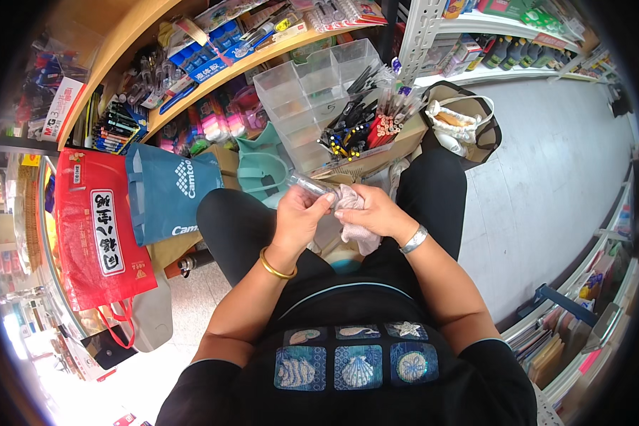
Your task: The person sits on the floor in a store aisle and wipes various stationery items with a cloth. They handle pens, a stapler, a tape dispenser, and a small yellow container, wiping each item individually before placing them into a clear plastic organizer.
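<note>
My left hand [301, 210] grips a clear transparent tube-like item [310, 183], whose contents are too small to make out. Bunched around its near end is a pale pink cloth [359, 234], pinched in my right hand [375, 210]. Both hands meet above my lap, between my knees. Just beyond them stands a clear plastic compartment organizer [293, 109]. Bundles of pens and pencils [351, 130] fill its near right section, while several other compartments hold nothing.
Beside the organizer are a mint-green bag [255, 162] and an open tote bag [482, 146]. A blue bag [165, 191] and a red bag [106, 223] stand to my left. A wooden shelf [277, 50] of stationery curves ahead; white shelving [511, 72] lines the right.
</note>
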A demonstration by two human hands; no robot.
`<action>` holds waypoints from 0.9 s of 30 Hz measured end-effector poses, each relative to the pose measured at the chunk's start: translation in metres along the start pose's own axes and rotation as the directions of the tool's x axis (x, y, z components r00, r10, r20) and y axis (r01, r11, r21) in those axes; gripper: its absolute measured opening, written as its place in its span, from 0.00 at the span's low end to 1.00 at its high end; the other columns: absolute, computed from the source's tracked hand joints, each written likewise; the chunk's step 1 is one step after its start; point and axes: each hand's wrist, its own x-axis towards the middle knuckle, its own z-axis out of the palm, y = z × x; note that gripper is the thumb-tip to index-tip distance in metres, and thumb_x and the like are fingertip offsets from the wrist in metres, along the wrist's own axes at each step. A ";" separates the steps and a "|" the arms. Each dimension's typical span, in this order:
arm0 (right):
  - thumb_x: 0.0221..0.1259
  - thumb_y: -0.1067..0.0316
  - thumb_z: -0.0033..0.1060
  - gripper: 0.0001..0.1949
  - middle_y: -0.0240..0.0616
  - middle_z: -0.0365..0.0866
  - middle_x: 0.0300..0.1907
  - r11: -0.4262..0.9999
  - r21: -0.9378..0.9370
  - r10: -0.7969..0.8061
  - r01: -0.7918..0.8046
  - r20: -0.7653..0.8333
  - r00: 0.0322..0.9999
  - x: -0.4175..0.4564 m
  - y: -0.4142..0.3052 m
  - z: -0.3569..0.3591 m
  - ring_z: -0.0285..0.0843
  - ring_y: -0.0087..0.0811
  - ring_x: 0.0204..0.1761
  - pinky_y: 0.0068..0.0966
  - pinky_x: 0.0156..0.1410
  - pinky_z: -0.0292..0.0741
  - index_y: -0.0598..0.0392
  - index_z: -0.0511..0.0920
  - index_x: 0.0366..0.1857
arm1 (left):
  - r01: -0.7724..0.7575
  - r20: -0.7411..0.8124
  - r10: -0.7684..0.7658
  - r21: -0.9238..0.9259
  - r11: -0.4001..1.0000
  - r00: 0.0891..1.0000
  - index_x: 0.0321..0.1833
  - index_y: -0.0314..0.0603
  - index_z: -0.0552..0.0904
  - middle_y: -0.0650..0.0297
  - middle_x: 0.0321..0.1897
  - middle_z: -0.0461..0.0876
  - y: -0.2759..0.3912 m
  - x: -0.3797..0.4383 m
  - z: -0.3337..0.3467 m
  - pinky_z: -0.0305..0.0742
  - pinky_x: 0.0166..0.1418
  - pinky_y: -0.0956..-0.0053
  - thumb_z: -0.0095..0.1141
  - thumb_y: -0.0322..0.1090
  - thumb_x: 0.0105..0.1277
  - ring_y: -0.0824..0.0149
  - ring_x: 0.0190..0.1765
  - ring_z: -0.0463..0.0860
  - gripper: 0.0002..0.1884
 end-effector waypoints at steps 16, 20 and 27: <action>0.57 0.69 0.71 0.21 0.35 0.83 0.41 0.991 0.128 -0.021 0.045 -0.181 0.983 -0.005 0.027 0.009 0.80 0.23 0.42 0.24 0.50 0.78 0.61 0.75 0.53 | -0.014 0.031 0.017 -0.103 0.995 0.999 0.50 0.38 0.76 0.62 0.42 0.83 -0.008 0.014 -0.012 0.77 0.53 0.72 0.61 0.28 0.66 0.70 0.44 0.82 0.12; 0.56 0.74 0.70 0.25 0.35 0.82 0.44 0.820 0.573 0.064 0.005 -0.099 0.993 -0.008 0.021 -0.002 0.81 0.25 0.45 0.25 0.52 0.79 0.60 0.73 0.58 | -0.019 0.056 0.043 -0.382 0.924 0.998 0.51 0.37 0.76 0.61 0.44 0.82 0.002 0.016 -0.014 0.77 0.56 0.68 0.53 0.25 0.71 0.68 0.46 0.81 0.09; 0.50 0.76 0.74 0.28 0.38 0.84 0.47 0.682 0.728 -0.016 0.064 -0.073 0.997 -0.010 0.019 -0.004 0.84 0.28 0.45 0.28 0.53 0.82 0.60 0.73 0.58 | 0.138 0.181 -0.040 -0.571 0.809 0.983 0.54 0.38 0.77 0.62 0.47 0.82 -0.012 0.016 -0.023 0.77 0.59 0.68 0.55 0.30 0.71 0.66 0.49 0.81 0.11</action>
